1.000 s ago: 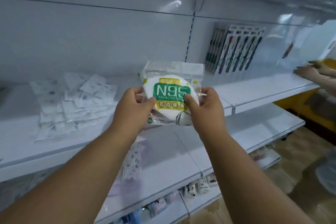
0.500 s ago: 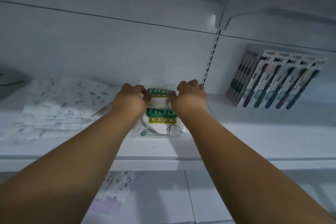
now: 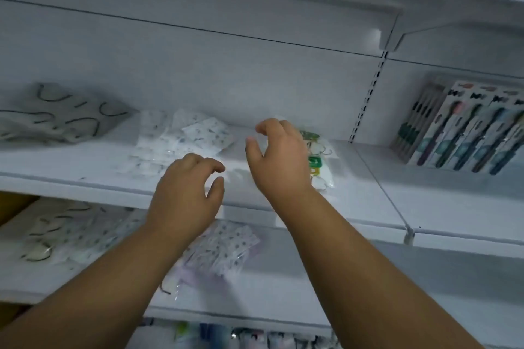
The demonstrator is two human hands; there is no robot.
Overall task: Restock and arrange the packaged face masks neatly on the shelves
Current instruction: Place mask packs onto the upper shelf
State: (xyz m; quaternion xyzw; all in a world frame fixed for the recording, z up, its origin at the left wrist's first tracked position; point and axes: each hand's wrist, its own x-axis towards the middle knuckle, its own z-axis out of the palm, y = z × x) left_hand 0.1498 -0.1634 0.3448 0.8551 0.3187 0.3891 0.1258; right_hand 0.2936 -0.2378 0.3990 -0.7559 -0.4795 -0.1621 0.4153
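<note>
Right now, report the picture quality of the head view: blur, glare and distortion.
Head view: motion blur softens the left hand, right hand and the N95 mask pack, whose print is unreadable; a glare patch sits under the upper shelf; wide-angle distortion tilts the shelf edges; the lighting is dim and bluish.

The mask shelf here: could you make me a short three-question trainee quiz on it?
1. True or false: the right hand grips the N95 pack.
2. What stands at the far right of the upper shelf? A) toothbrush packs B) bottles C) boxes of gloves
3. Fill in: the patterned mask packs lie to the ____ of the N95 pack.

Key
1. False: its curled fingers hold nothing, and the pack lies on the shelf beside it. The left hand holds nothing either.
2. A, the toothbrush packs.
3. Left.
</note>
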